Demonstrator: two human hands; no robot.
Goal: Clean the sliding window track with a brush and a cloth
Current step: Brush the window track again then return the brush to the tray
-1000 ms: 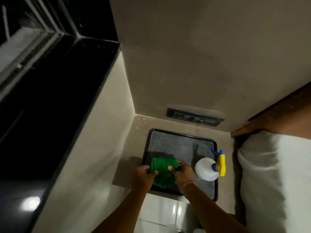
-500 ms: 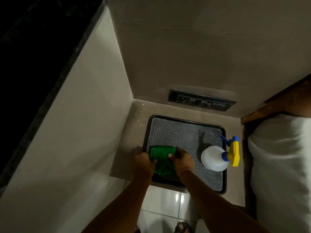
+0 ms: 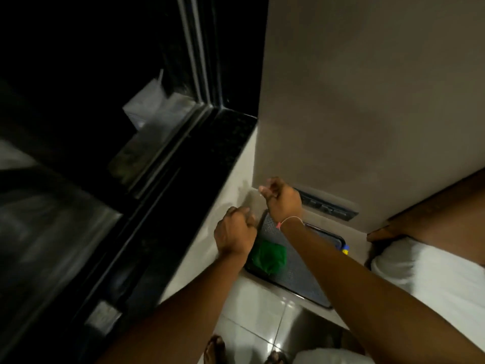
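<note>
Step in hand, by judgement: getting a tool up to the window track (image 3: 168,143); neither brush nor cloth in either hand at present. No brush visible anywhere in view. Advisable: taking the brush first and loosening dry grit along the channel toward the corner, then following with the green cloth (image 3: 267,256) folded to a firm edge; wiping first risking smeared dirt in the grooves.

Green cloth lying bunched at the near left of the dark patterned tray (image 3: 296,274), low beside the wall, well below the black sill (image 3: 210,164). Blue-and-yellow sprayer tip (image 3: 346,249) just showing behind the right forearm.

Left hand (image 3: 235,233) raised above the tray edge, fingers curled in a loose fist, apparently holding nothing. Right hand (image 3: 284,199) higher and nearer the wall corner, wrist bent, fingers (image 3: 265,190) curled inward with tips drawn together; whether pinching something small, cannot tell, frame blurred. Both forearms extending up and forward, nearly parallel.
</note>
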